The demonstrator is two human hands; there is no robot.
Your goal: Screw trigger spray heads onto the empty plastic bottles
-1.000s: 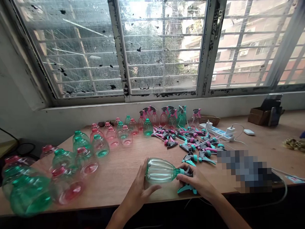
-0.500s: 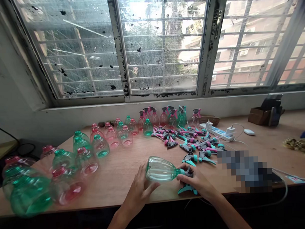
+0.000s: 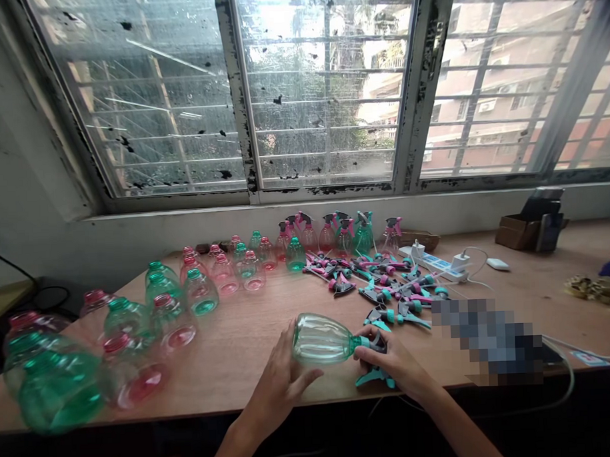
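Note:
A clear green bottle [image 3: 321,338] lies sideways in the air above the front of the table, its neck toward the right. Around its base at the left is my left hand [image 3: 286,369], with the fingers behind the bottle and the thumb held apart below. At the neck, my right hand [image 3: 384,359] grips a grey and teal spray head [image 3: 364,344] with thumb and fingers. Below that hand shows a teal trigger piece [image 3: 375,378]; whether it belongs to the same spray head I cannot tell.
Several pink and green bottles without heads [image 3: 181,329] stand at the left. Loose spray heads [image 3: 387,279] lie heaped behind my right hand. Bottles with heads [image 3: 328,234] line the window wall. A power strip [image 3: 439,262], a cardboard box [image 3: 515,229] and a blurred-out object [image 3: 483,339] are at the right.
The bottle and my left hand have shifted very slightly, with the left thumb a little further out. My right hand keeps its grip at the neck.

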